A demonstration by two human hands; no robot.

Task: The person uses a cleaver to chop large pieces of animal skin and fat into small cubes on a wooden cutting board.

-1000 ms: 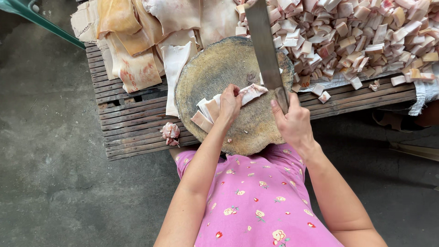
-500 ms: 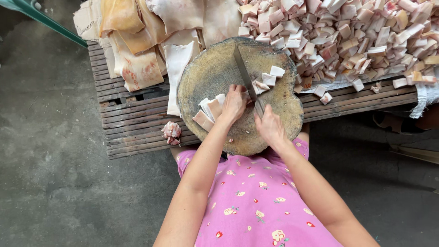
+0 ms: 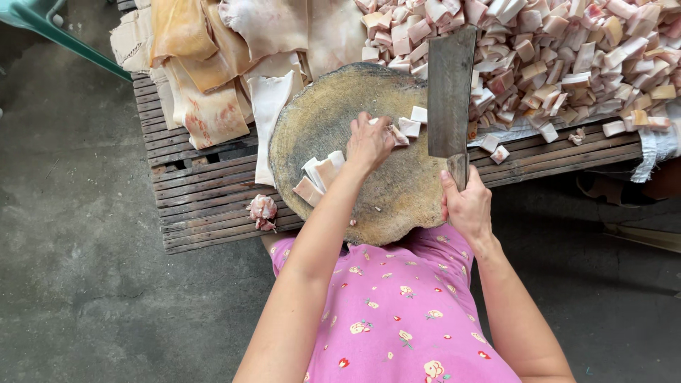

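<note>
Two hands work over the round, scarred wooden chopping block (image 3: 355, 149): my left hand (image 3: 369, 142) presses pale fatty meat strips (image 3: 320, 177) at its centre, my right hand (image 3: 467, 206) grips a rectangular steel cleaver (image 3: 451, 92), blade pointing away.

Dull grey metal cleaver (image 3: 451, 89), rough worn wooden chopping block (image 3: 340, 113), weathered wooden slatted platform (image 3: 198, 191).

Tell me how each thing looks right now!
Cleaver: lifted above the board, gripped by the right hand.
Left hand: pressing strips of meat on the round chopping board.
Cut cubes: piled up behind the board.
Big slabs: uncut, stacked on the wooden pallet.
</note>
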